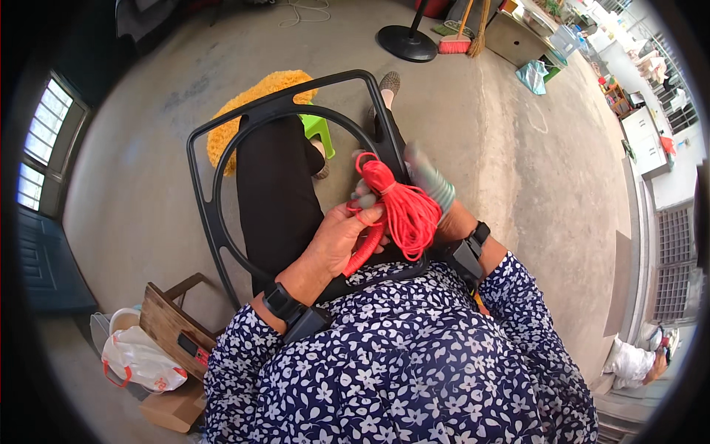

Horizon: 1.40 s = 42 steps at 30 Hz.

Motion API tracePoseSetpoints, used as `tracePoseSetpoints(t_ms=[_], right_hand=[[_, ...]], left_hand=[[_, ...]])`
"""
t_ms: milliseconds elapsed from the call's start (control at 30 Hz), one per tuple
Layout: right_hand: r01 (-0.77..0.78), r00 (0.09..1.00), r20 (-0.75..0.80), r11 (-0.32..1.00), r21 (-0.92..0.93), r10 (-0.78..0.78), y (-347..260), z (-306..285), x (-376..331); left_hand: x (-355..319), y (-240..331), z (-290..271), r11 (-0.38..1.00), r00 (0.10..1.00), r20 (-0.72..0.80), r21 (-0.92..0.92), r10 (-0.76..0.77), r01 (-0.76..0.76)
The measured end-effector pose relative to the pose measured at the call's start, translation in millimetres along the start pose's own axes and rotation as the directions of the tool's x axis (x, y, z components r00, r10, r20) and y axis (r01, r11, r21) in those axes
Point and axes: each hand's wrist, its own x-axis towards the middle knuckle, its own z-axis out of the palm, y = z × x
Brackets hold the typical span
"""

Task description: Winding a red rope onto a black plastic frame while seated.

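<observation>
— Far left?
— White plastic bag (140, 362) on the floor, wooden board (171, 325) beside it; yellow mat (255, 92) farther off.
— Centre?
— Black frame (211, 214) propped across the lap. Left hand (336, 240), grip clenched on a red cord bundle (403, 211), held over the frame's near edge.
— Right?
— Right hand (436, 189), taped fingers, pressed against the bundle's far side; grip state impossible to tell. Broom (458, 37) in the background.

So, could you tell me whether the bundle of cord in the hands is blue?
No, the cord held between the left hand and right hand is bright red.
</observation>
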Motion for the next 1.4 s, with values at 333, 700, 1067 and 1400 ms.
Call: tracePoseSetpoints(t_ms=[333,700,1067,1400], right_hand=[[-0.314,0.851,-0.499,0.601,-0.735,-0.166,21.6,15.6,-42.3],[-0.226,0.938,-0.347,0.787,-0.574,0.016,27.3,0.9,-35.0],[-0.206,0.841,-0.526,0.826,-0.525,-0.124,-4.0,-80.5,-132.3],[0.379,0.68,-0.545,0.871,-0.312,-0.491,8.7,-39.0,-102.8]], left_hand=[[1.2,1.2,-5.6,0.993,0.984,-0.134,0.022,0.114,-0.112],[-11.9,14.1,1.2,0.958,0.992,-0.119,0.286,0.044,-0.008],[-13.1,10.9,-2.4,0.994,0.992,-0.115,0.104,0.056,-0.044],[-11.0,13.5,1.0,0.993,0.986,-0.142,0.089,0.084,-0.071]])
